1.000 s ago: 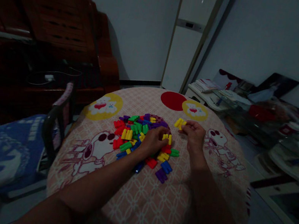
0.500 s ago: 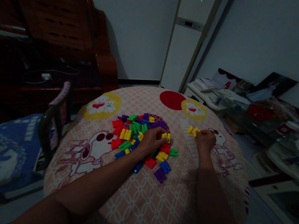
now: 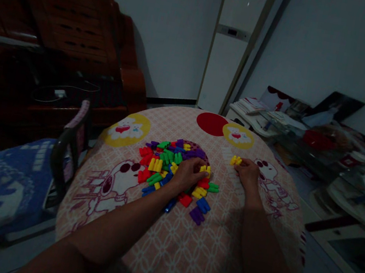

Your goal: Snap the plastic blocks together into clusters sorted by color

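Observation:
Colourful plastic building blocks (image 3: 166, 156) in red, green, blue, yellow and purple lie in a loose heap on the round table. My left hand (image 3: 187, 175) rests over the heap's right side, thumb and fingers closed on a yellow block (image 3: 205, 170) at their tips. To the right, apart from the heap, my right hand (image 3: 247, 172) pinches yellow blocks (image 3: 235, 160) just at the tablecloth. They sit close together; whether they are joined cannot be made out. Part of the heap is hidden beneath my left hand.
A patterned cloth (image 3: 163, 246) covers the table. A chair (image 3: 67, 149) with a blue cushion stands at the left, before a wooden sofa (image 3: 63, 31). On the right, a cluttered glass-topped cabinet (image 3: 309, 140) stands near the wall.
The yellow blocks at my right hand were slightly apart and now sit tight together. My right hand has shifted slightly left. My left hand stays over the heap; the view has shifted a little.

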Action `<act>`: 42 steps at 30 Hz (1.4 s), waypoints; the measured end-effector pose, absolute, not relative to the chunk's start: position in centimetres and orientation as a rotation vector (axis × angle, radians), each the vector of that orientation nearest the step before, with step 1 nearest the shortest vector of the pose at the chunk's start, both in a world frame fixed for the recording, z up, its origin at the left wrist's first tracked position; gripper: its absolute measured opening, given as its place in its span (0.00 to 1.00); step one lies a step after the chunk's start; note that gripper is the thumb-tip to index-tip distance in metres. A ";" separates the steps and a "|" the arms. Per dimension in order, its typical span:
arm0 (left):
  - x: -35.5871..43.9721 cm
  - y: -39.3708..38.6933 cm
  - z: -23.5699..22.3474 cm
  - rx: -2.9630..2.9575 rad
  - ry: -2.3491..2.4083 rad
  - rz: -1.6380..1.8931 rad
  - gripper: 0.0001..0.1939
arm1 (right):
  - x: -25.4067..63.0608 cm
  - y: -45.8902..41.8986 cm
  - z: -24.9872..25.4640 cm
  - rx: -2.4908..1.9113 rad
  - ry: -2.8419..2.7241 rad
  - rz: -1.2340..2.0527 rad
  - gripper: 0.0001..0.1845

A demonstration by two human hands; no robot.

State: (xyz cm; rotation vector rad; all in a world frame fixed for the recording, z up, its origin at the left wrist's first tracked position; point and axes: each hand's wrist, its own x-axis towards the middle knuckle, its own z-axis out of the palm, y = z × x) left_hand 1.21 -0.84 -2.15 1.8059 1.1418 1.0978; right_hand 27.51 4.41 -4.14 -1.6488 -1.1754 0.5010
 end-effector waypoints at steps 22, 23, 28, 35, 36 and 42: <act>1.1 -0.4 -2.5 1.715 1.121 1.226 0.14 | 18.9 0.0 1.9 -1.205 -1.607 1.164 0.15; 1.1 -0.4 -2.5 1.716 1.118 1.225 0.14 | 18.8 -0.1 2.0 -1.194 -1.598 1.186 0.15; 1.1 -0.7 -2.1 1.678 1.048 1.224 0.16 | 20.8 0.6 2.5 -1.222 -1.451 1.067 0.13; 1.0 -0.7 -2.2 1.742 1.083 1.216 0.14 | 26.8 2.7 0.6 -1.374 -0.878 0.459 0.13; 1.0 -0.7 -2.3 1.743 1.086 1.218 0.14 | 27.4 2.9 0.0 -1.455 -0.874 0.366 0.11; 1.0 -0.6 -2.4 1.732 1.085 1.236 0.15 | 28.6 3.2 -3.0 -1.804 -1.203 -0.072 0.10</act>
